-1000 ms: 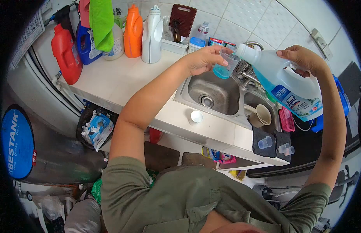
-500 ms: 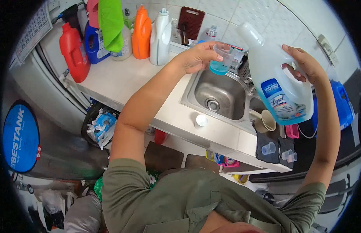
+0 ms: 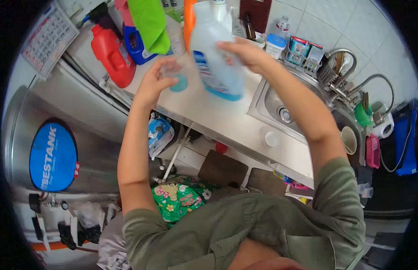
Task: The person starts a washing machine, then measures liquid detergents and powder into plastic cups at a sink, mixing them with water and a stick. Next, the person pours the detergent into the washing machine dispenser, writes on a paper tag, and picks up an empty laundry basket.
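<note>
My left hand (image 3: 156,82) is closed around a small clear plastic cup (image 3: 179,83) with blue liquid in it, over the counter's left part. In my right hand (image 3: 249,55) is a large translucent Lysol bottle (image 3: 214,67), gripped by its handle. The bottle is slightly tilted, with blue liquid low inside and a blue label facing me. It is blurred by motion, and its bottom is above or on the counter; I cannot tell which. Bottle and cup are close together but apart. A white cap (image 3: 271,139) lies near the counter's front edge.
At the left of the counter (image 3: 236,117) stand a red jug (image 3: 113,58) and a blue jug (image 3: 136,45), beside a green cloth (image 3: 148,27). An orange bottle (image 3: 188,22) is partly hidden. The steel sink (image 3: 274,101) lies right, with a dipper (image 3: 348,139) and faucets (image 3: 346,58).
Both hands have moved left along the counter, away from the sink, carrying the cup and the bottle. My view has turned left too. The white cap stays on the counter.
</note>
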The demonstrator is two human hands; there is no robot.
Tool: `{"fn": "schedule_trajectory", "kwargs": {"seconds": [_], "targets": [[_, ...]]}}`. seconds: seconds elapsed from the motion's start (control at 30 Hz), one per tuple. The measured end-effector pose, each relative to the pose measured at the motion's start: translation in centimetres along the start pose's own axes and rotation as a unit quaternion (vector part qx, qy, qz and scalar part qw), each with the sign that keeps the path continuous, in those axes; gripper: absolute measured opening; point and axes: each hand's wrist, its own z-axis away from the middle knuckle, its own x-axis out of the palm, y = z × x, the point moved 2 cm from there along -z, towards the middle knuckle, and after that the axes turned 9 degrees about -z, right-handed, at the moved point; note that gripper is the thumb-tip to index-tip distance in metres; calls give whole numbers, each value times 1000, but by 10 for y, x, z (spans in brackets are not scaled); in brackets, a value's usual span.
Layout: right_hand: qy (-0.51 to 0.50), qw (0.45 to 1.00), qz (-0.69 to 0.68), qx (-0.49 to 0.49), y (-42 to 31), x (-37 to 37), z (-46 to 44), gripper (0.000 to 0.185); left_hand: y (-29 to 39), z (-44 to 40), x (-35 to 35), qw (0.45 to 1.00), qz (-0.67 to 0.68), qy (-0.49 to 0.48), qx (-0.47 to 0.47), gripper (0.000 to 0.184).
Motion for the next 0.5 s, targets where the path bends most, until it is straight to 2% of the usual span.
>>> {"fn": "schedule_trajectory", "kwargs": {"seconds": [0.07, 0.13, 0.17, 0.23, 0.3, 0.33, 0.4, 0.47, 0.5], "targets": [[15, 999, -29, -10, 25, 20, -27, 42, -9, 9, 0, 1000, 3, 2, -23, 55], [-27, 996, -73, -42, 63, 26, -70, 46, -8, 15, 11, 999, 30, 2, -32, 56], [-32, 995, -73, -60, 61, 31, -72, 48, -8, 15, 17, 997, 60, 19, -44, 57], [-24, 994, -74, -81, 63, 33, -76, 49, -4, 11, 34, 997, 70, -3, -33, 58], [58, 982, 85, -161, 72, 20, -76, 51, 2, -1, 56, 996, 83, -25, -25, 59], [121, 953, 179, -211, 65, 8, -59, 43, 5, -6, 71, 995, 85, -42, -22, 60], [156, 910, 331, -197, 47, -33, -11, 33, 7, -22, 104, 991, 96, -92, -9, 62], [238, 880, 394, -116, 41, -84, 46, 30, 3, -45, 146, 987, 93, -130, -15, 62], [292, 856, 424, -45, 48, -117, 70, 29, 0, -57, 170, 984, 89, -155, -21, 61]]}}
